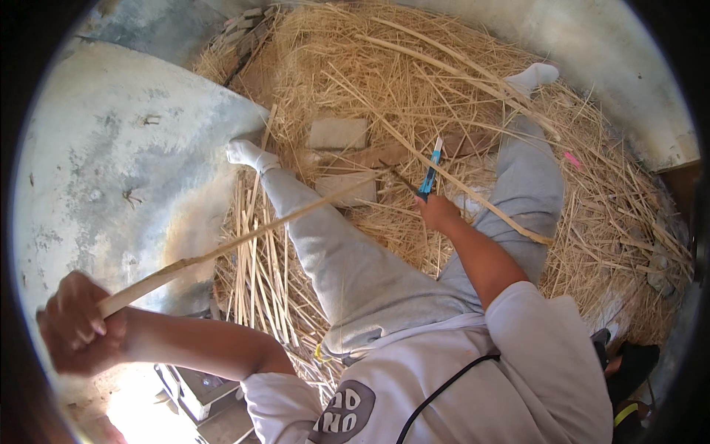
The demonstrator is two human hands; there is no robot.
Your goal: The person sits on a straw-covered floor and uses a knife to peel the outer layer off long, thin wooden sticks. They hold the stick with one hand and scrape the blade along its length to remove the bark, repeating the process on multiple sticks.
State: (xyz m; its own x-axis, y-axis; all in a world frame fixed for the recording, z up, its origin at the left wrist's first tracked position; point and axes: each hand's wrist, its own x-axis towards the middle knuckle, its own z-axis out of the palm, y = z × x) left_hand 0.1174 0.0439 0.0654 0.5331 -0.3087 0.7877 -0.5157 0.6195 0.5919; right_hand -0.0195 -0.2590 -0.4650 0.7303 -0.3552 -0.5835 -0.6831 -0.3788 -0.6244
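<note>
The wooden strip (229, 249), as I see it, slants up rightward across the left leg (347, 259), its thick end in the curled fingers of the left hand (83, 325), its thin tip nearer the right hand (439, 212), closed round a blue tool (430, 177).

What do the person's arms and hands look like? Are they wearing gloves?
No gloves: the left hand and right hand are both bare, though the left one looks blurry. No watch or bracelet shows. The left sleeve and right sleeve are short, loose and pale grey, with no pattern that I can see.
</note>
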